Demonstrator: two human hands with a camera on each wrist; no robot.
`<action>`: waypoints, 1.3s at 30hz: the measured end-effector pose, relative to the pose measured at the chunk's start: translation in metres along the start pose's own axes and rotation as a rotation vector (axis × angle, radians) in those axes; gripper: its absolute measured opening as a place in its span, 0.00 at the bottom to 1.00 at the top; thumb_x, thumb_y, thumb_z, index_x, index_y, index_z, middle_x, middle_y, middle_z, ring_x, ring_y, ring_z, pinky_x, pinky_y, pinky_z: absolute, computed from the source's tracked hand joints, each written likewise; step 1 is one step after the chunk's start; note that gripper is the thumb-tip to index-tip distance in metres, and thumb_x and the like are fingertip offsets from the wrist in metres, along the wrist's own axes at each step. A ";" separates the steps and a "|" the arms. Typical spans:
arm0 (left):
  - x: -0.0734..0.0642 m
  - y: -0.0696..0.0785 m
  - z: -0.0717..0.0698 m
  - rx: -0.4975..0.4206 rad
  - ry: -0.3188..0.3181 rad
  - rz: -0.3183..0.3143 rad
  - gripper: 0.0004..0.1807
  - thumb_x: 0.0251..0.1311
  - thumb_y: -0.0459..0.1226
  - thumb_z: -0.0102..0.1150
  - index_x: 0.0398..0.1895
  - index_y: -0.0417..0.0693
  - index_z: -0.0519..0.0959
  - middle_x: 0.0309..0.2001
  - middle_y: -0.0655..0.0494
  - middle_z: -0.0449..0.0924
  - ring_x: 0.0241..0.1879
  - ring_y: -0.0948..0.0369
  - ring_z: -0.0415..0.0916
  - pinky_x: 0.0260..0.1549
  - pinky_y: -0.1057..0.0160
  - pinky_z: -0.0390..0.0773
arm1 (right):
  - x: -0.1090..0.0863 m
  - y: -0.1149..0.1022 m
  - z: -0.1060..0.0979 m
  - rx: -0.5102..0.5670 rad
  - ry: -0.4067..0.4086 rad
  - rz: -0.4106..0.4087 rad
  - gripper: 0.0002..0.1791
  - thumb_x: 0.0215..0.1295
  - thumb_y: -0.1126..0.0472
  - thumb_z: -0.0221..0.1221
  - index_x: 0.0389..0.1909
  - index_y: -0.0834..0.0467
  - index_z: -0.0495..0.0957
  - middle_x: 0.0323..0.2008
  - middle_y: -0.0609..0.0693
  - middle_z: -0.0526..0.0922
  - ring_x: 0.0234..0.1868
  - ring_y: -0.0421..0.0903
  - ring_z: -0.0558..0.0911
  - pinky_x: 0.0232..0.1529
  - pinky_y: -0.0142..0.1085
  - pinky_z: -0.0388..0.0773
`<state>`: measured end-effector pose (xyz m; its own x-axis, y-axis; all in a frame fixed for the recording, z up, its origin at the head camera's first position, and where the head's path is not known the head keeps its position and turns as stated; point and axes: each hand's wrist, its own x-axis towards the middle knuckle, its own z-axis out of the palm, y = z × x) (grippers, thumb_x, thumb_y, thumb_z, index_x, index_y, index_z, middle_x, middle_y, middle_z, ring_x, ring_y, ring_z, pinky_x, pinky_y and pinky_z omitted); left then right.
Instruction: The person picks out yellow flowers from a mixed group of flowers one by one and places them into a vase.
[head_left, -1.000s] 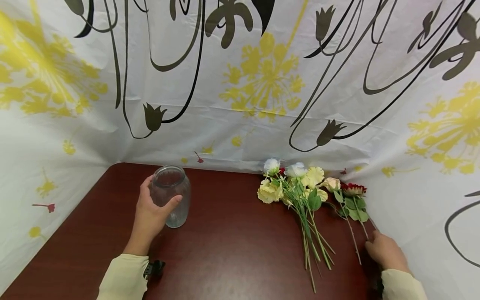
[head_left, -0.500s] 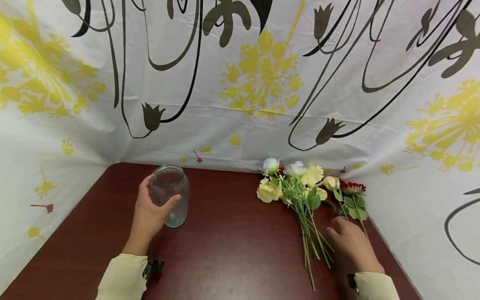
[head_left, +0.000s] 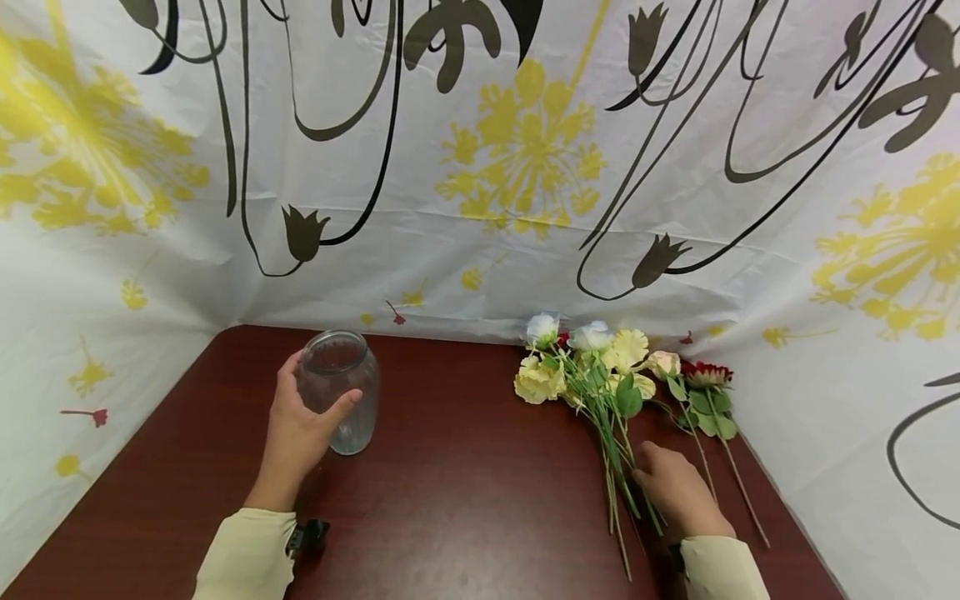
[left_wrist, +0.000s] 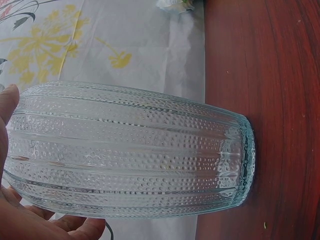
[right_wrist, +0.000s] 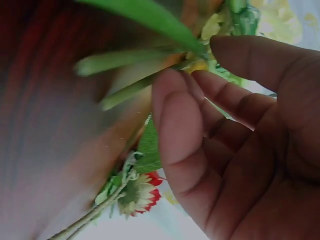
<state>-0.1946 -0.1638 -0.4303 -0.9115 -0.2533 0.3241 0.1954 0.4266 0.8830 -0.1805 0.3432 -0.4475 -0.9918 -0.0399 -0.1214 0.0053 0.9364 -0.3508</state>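
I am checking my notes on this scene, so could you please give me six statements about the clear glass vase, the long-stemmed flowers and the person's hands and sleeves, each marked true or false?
1. The left hand grips the clear, ribbed glass vase. True.
2. The vase is upside down. False: it is the right way up.
3. The pale peach rose lies between the yellow-and-white flower bunch and the dark red flower. True.
4. The right hand is close to the green stems of the bunch. True.
5. The dark red flower stands in the vase. False: it lies on the dark red-brown, wood-grained table.
6. Both sleeves are black. False: the cloth sleeves are cream.
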 end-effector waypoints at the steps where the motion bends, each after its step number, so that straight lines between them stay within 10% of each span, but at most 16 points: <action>1: 0.000 0.000 0.000 0.003 0.000 -0.003 0.56 0.52 0.50 0.75 0.77 0.49 0.49 0.69 0.40 0.60 0.66 0.44 0.60 0.58 0.33 0.62 | 0.000 0.001 0.001 0.007 -0.002 0.003 0.04 0.67 0.66 0.60 0.36 0.61 0.73 0.26 0.51 0.75 0.25 0.46 0.73 0.27 0.44 0.68; 39: -0.001 0.000 -0.001 0.014 -0.011 -0.019 0.57 0.52 0.51 0.74 0.78 0.51 0.48 0.70 0.40 0.60 0.67 0.43 0.59 0.58 0.32 0.60 | -0.020 0.035 -0.050 -0.032 0.165 0.060 0.15 0.67 0.69 0.52 0.51 0.72 0.71 0.39 0.65 0.80 0.37 0.60 0.80 0.32 0.52 0.75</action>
<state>-0.1929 -0.1643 -0.4301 -0.9189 -0.2522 0.3033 0.1727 0.4340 0.8842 -0.1665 0.3945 -0.4108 -0.9973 0.0722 0.0138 0.0641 0.9462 -0.3171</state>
